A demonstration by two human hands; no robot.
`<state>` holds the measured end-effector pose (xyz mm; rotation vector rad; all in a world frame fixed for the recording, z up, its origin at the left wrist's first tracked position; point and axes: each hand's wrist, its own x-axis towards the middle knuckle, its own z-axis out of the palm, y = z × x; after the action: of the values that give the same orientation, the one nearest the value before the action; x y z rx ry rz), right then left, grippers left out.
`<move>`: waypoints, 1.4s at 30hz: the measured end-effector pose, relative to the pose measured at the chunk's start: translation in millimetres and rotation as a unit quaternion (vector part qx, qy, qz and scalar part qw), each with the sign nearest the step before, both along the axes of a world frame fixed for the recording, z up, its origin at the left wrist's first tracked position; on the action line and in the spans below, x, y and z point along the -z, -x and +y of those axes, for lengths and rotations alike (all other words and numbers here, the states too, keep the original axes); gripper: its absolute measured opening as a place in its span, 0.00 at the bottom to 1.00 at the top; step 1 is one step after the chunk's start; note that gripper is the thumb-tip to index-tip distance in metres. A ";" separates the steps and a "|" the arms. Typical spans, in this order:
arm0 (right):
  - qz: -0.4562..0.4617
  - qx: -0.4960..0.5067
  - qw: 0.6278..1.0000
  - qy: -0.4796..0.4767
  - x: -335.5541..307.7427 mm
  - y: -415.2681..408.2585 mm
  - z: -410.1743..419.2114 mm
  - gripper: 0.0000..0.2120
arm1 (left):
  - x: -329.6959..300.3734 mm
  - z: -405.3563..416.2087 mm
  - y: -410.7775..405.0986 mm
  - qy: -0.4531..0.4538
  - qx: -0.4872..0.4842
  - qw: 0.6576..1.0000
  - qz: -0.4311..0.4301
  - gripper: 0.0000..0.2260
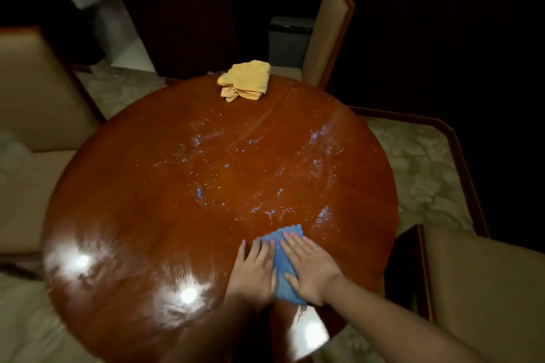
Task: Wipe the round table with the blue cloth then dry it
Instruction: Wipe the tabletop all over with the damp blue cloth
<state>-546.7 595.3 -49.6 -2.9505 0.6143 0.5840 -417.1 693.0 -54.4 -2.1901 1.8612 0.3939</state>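
Pressing flat, left hand (253,267) and right hand (309,268) spread fingers over blue cloth (283,267), lower centre, for even pressure; wet tabletop (147,186); yellow cloth (246,79) parked top, likely for drying.

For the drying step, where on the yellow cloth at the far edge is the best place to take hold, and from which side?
Grip the yellow cloth on its raised, bunched top, coming down from above on the near side. It lies crumpled in a loose heap at the far rim of the round table, with nothing around it, so a top pinch probably gathers several folds at once.
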 end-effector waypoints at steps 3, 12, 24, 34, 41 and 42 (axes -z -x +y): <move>0.032 0.002 0.999 0.020 -5.3 -16.1 -21.3 0.32 | -11.1 -17.1 -5.1 0.010 -0.024 0.999 -0.041 0.26; 0.048 -0.043 0.997 0.042 -7.3 38.4 13.8 0.31 | -24.2 14.5 50.9 -0.059 -0.044 0.996 -0.040 0.26; 0.077 0.028 0.996 0.041 -14.7 106.5 0.1 0.31 | -41.0 -18.8 116.4 -0.090 0.002 0.996 0.000 0.27; 0.123 0.018 0.992 0.009 -20.7 81.2 -78.5 0.37 | -38.5 -69.8 111.3 -0.078 -0.022 0.997 0.010 0.29; 0.125 -0.068 0.989 -0.029 -25.1 -1.4 -120.8 0.38 | -34.3 -94.0 65.0 -0.052 -0.114 0.991 0.038 0.30; 0.123 -0.074 0.989 -0.032 -23.0 -12.4 -123.4 0.38 | -32.9 -94.3 56.5 -0.046 -0.127 0.990 0.036 0.30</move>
<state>-534.3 471.9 -26.6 -2.9035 0.3868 0.9735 -473.6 598.7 -21.5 -2.3835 1.5652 0.6015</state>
